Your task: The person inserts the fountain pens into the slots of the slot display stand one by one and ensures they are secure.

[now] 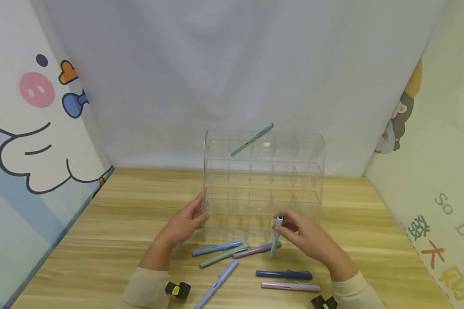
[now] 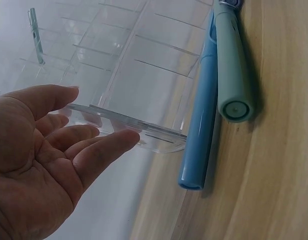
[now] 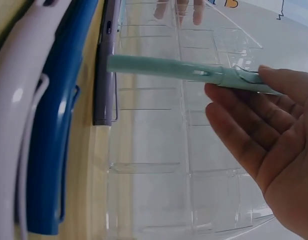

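In your right hand you hold the pale blue-green pen; thumb and fingertips pinch it near its clip end, so they stand narrow around it. This pen is in the air in front of the clear acrylic rack, near its right part, almost upright with the clip end up. In the head view its lower end passes in front of the purple pen; whether the two touch, I cannot tell.

Your left hand holds the rack at its left side, with the thumb at the front edge and the other fingers, spread a little, against the side panel. How firmly you grip, I cannot tell.

In the top tier of the rack, a green pen lies tilted, with its right end higher.

On the wooden table, before the rack, the blue pen lies just beside the light green pen, whose clip end meets the purple pen. Nearer to you is the lavender pen, pointing obliquely. Below your right hand, the dark blue pen and the pink-lilac pen lie nearly parallel, close together. Behind the rack hangs a white curtain.
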Demonstrator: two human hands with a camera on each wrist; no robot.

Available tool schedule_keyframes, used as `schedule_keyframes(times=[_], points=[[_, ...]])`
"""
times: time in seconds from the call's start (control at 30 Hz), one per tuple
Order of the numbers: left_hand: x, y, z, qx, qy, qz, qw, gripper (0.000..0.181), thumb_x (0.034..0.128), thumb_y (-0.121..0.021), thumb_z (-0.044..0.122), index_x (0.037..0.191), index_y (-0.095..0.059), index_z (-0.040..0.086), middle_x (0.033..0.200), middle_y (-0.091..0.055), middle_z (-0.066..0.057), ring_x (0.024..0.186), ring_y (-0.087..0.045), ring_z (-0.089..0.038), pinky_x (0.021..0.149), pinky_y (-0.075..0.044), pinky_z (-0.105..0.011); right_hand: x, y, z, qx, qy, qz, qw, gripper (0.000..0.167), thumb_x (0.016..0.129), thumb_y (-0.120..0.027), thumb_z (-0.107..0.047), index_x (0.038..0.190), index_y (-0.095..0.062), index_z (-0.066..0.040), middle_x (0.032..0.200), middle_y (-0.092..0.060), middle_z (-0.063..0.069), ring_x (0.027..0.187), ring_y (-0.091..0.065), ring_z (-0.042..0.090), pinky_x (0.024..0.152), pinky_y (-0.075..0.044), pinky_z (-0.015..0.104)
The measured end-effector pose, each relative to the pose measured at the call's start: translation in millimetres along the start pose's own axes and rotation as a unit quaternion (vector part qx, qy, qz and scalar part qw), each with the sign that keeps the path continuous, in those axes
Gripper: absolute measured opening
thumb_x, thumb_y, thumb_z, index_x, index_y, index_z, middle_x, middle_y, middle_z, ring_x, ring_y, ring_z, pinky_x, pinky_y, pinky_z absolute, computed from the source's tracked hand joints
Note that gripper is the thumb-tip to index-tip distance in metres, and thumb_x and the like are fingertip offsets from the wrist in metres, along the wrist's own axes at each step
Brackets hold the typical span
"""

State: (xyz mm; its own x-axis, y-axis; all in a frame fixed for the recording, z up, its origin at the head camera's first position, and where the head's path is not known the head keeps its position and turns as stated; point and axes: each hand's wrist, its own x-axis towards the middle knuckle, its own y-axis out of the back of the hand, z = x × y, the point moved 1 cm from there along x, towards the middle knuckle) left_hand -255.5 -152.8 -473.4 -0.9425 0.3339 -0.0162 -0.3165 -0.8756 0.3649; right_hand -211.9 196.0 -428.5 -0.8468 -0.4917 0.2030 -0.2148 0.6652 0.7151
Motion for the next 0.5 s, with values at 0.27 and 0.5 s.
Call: schedule_keyframes(times=[0.27, 0.5], points=[[-0.5, 0.1, -1.5, 0.003, 0.004, 0.003, 1.0000, 0.072, 0.1009, -0.055, 0.036, 0.158, -0.013, 0.031, 0.163, -0.022, -0.004, 0.143, -0.037, -0.030, 0.103, -0.049, -0.041, 25.1, 22.9, -2.4, 0.118, 0.075, 0.071, 0.9876, 0.037, 0.100, -0.056, -0.005, 0.135, -0.044, -0.001, 0.100, -0.071, 0.017, 0.085, -0.071, 0.016, 0.070, -0.061, 0.037], [0.1, 0.4, -1.5, 0.003, -0.005, -0.006, 1.0000, 0.075, 0.0992, -0.056, 0.042, 0.159, -0.012, 0.028, 0.162, -0.022, -0.008, 0.143, -0.037, -0.031, 0.102, -0.050, -0.041, 58.6, 82.5, -20.8, 0.175, 0.103, 0.177, 0.9630, 0.033, 0.100, -0.055, -0.005, 0.131, -0.046, -0.001, 0.105, -0.068, 0.024, 0.088, -0.071, 0.014, 0.072, -0.061, 0.035]])
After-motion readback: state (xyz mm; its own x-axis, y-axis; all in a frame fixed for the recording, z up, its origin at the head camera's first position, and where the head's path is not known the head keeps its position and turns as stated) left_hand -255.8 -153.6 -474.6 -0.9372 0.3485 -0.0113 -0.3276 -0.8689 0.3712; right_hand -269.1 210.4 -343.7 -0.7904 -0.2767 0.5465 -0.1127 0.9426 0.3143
